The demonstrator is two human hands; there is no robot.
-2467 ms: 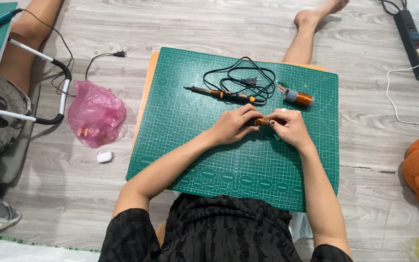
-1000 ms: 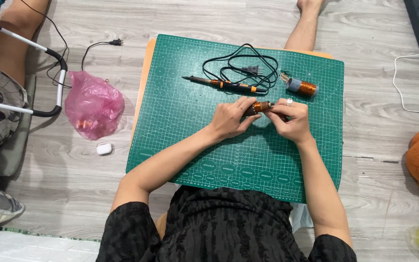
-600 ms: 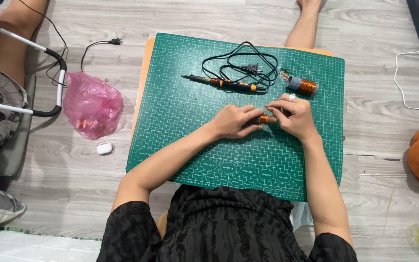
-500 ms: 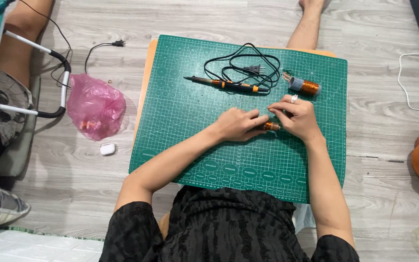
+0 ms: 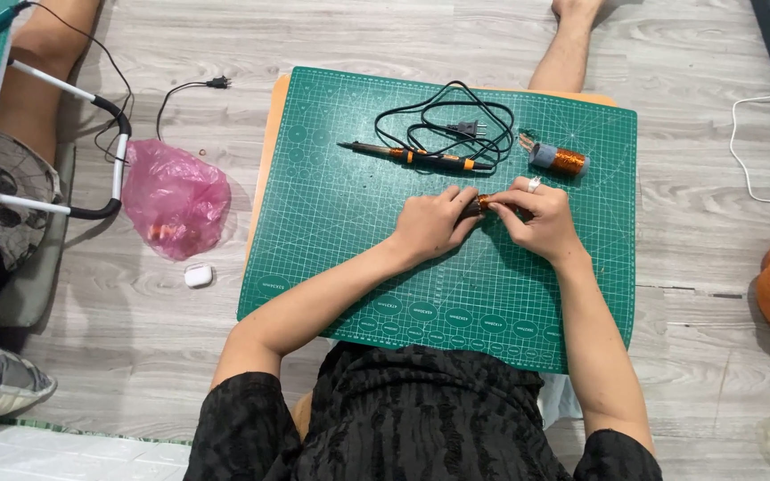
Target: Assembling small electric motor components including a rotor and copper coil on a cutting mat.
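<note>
Where the two hands meet at the middle of the green mat, left hand and right hand both pinch a small copper-wound coil, its long axis running 9 to 3 o'clock, equally near each. Soldering iron and copper spool lie at 12 o'clock. Against half a second earlier, hands and coil sit unchanged.

- Bright, even daylight-like light fills the room; no harsh glare.
- Soft, short shadows sit under the forearms on the green mat.
- Sharp throughout; the wooden floor planks bow slightly near the edges.
</note>
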